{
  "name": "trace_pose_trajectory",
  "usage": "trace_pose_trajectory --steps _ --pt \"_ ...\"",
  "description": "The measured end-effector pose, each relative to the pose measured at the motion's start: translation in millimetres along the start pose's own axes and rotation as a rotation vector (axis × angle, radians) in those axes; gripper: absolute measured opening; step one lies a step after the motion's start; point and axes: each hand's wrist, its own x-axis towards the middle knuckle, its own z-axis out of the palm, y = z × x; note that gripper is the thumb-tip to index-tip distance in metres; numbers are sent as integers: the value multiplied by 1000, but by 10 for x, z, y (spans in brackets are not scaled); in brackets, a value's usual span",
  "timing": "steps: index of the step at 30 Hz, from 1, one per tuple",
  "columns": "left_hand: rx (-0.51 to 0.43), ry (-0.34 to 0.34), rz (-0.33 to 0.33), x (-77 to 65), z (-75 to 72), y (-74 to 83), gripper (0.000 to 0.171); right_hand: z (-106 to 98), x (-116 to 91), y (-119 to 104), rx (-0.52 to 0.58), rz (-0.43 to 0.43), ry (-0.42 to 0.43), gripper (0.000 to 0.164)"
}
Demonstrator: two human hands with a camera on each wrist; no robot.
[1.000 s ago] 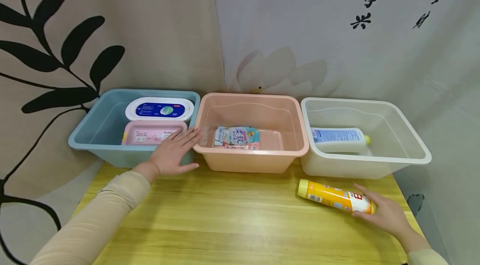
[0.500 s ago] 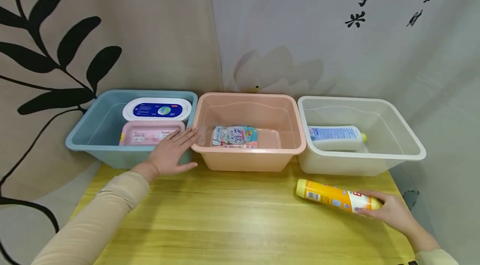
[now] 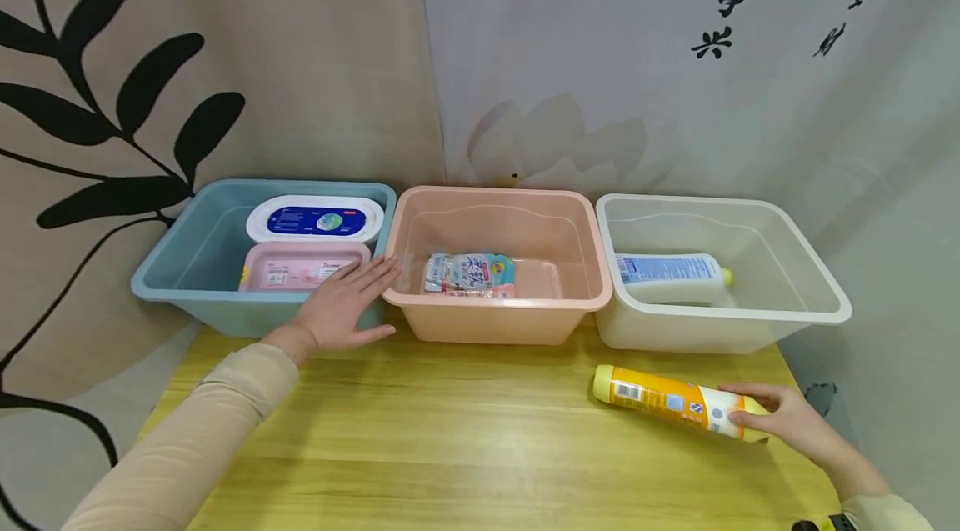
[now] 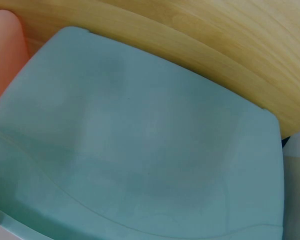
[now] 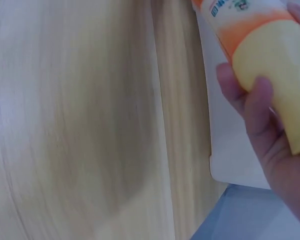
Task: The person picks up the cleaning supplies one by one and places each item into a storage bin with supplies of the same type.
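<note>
In the head view my right hand (image 3: 780, 418) grips the end of a yellow bottle (image 3: 667, 400) with an orange and white label, its other end pointing left. The right wrist view shows fingers (image 5: 259, 107) curled against the bottle's pale yellow end (image 5: 275, 65). My left hand (image 3: 341, 306) lies flat with fingers spread, touching the near right rim of the blue bin (image 3: 225, 296) beside the pink bin. In that blue bin sit a white wipes pack (image 3: 315, 219) with a blue label and a pink wipes pack (image 3: 303, 266).
A pink bin (image 3: 495, 323) holds a small blue-and-white packet (image 3: 471, 273). To its right, a white bin (image 3: 720, 329) contains a white bottle (image 3: 671, 277) with a yellow-green cap. All three bins line the back of the wooden table (image 3: 450, 431), against a curtain (image 3: 525, 56).
My right hand has closed round the end of the yellow bottle, and the bottle has shifted slightly toward me. The left hand stays at the blue bin.
</note>
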Motion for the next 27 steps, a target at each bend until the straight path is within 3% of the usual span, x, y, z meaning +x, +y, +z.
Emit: trace_pose_trajectory --steps 5,11,21,27 --pt "-3 7 9 13 24 9 85 -48 -91 -23 56 -38 7 34" --pt "-3 10 5 21 20 -2 85 -169 -108 -134 95 -209 4 47" --pt "6 31 7 -1 8 -13 85 -363 -75 -355 445 -374 -119 52" --pt "7 24 6 1 17 2 86 -503 -98 -402 518 -441 -168 50"
